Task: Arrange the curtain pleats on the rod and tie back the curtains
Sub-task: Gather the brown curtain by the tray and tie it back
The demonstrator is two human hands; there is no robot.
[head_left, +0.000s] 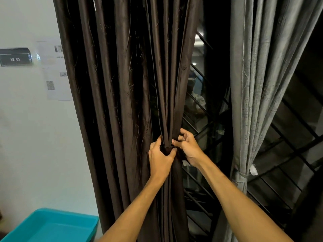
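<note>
Now left hand (160, 158) grips gathered brown curtain (122, 84) (at tie band (167, 147)); right hand (187, 145) pinches band.

Blurred print on wall papers (58, 84); brown curtain (111, 102) top off-frame

Between the brown curtain (122, 102) and the grey curtain (258, 84) there is an open gap, where the right forearm reaches in. The dark grille (206, 130) closes the gap off behind. The left hand (160, 157) and right hand (187, 145) grip the brown curtain's gathered folds from either side, crowding that spot. More folds hang just left of the left hand. Further left is open room before the wall (26, 137), with a teal bin (52, 226) low down.
</note>
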